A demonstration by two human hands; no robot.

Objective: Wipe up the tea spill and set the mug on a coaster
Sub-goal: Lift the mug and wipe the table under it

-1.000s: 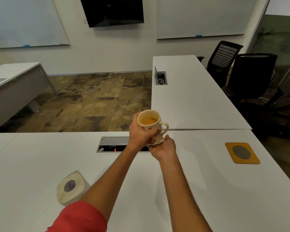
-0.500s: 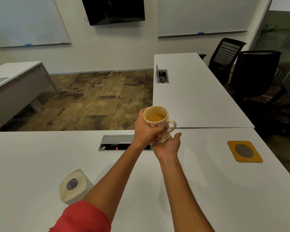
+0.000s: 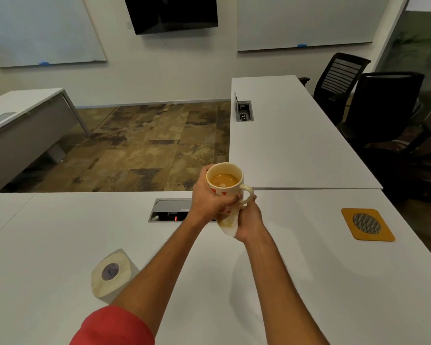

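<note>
A cream mug (image 3: 228, 181) with red hearts, holding tea, is lifted above the white table (image 3: 309, 270). My left hand (image 3: 210, 201) grips it round the body, handle pointing right. Under the mug's base my right hand (image 3: 249, 219) holds a tea-stained white tissue (image 3: 228, 224) pressed against the bottom. An orange coaster (image 3: 367, 224) with a round grey mesh centre lies on the table far to the right, apart from both hands. No spill shows on the table surface.
A tissue roll (image 3: 112, 273) lies on its side at the near left. A recessed cable box (image 3: 169, 210) sits in the table just behind my hands. A second white table (image 3: 289, 135) joins at the back right, with two black chairs (image 3: 381, 105) beside it.
The mug stays lifted in my left hand. My right hand has closed more tightly under the mug's base, and more of the stained tissue now hangs below it.
</note>
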